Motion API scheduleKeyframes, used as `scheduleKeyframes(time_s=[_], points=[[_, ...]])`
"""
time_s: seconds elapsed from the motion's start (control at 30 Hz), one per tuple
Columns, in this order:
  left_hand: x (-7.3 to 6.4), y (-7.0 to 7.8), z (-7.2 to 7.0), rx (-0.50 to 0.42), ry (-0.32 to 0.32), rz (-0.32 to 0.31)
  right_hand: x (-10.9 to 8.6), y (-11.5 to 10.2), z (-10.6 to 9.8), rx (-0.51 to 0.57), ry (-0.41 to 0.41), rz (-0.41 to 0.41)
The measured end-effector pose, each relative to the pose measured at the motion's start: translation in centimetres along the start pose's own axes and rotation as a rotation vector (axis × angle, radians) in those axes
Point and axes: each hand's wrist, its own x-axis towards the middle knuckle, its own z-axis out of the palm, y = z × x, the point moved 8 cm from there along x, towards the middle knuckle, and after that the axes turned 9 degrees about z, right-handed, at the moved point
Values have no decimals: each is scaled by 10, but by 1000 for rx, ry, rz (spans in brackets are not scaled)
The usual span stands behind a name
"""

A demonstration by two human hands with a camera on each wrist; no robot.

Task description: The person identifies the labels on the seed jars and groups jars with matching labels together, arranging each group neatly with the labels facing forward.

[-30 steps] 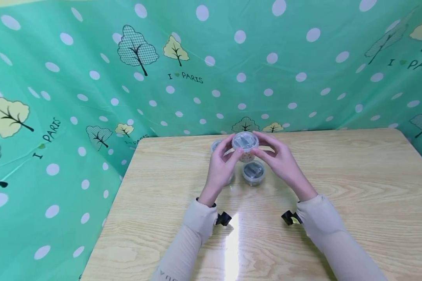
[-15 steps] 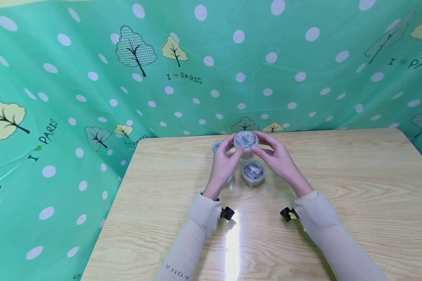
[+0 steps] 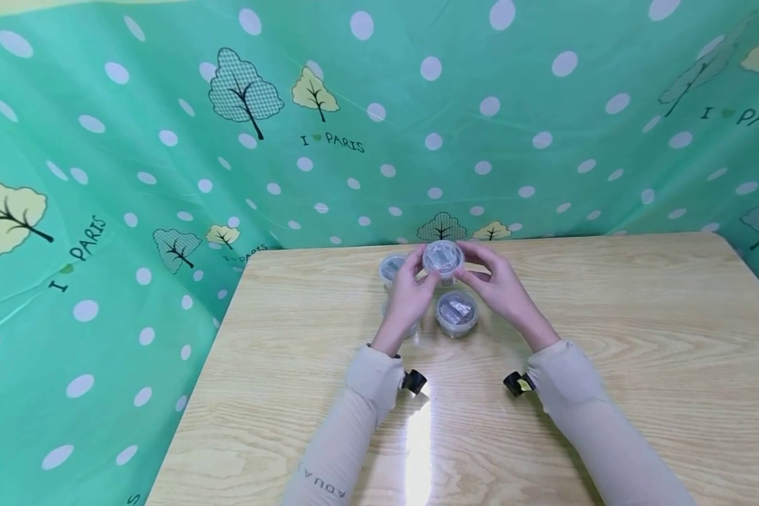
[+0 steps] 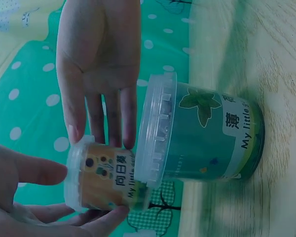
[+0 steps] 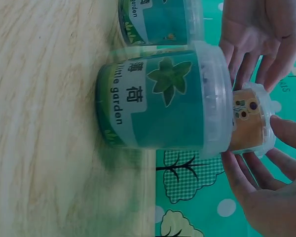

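Observation:
Between both hands a small clear-lidded tub (image 3: 443, 258) with an orange sunflower label is held above the table. The left hand (image 3: 410, 299) grips its left side, thumb near the lid (image 4: 75, 177) and fingers lower down. From the other side the right hand (image 3: 495, 284) holds it, its thumb against the lid rim in the right wrist view. Nearer the body stands a teal tub (image 3: 457, 314) with a mint-leaf label (image 4: 200, 106), upright and lidded. It partly hides the orange tub's base in both wrist views.
Another lidded tub (image 3: 391, 267) stands at the back left, beside the left hand's fingers. A second teal tub (image 5: 160, 22) is mostly covered by the left hand in the head view. The wooden table (image 3: 639, 337) meets a green polka-dot curtain (image 3: 519, 140) at its far edge.
Both hands have lowered the orange tub slightly. The left hand and forearm have shifted a little to the right, showing more of the back left tub.

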Motion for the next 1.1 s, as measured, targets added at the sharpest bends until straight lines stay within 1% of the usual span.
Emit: scheduleKeyframes(time_s=[0.07, 0.2, 0.4, 0.57, 0.67, 0.87, 0.97, 1.1], points=[[0, -2, 2, -5, -7, -19, 1, 4, 1, -5, -5, 14], [0, -8, 5, 21, -16, -65, 3, 11, 1, -15, -4, 27], [2, -10, 9, 103, -27, -73, 5, 17, 1, -27, -4, 33], [3, -15, 10, 186, -44, -116, 6, 23, 1, -64, -8, 69], [3, -18, 11, 240, -66, -135, 6, 27, 1, -91, -1, 88], [4, -20, 15, 351, -133, -130, 7, 35, 0, -96, -5, 114], [5, -19, 17, 389, -164, -135, 8, 39, -1, -90, -10, 136], [5, -19, 20, 416, -179, -148, 8, 41, -1, -89, -17, 150]])
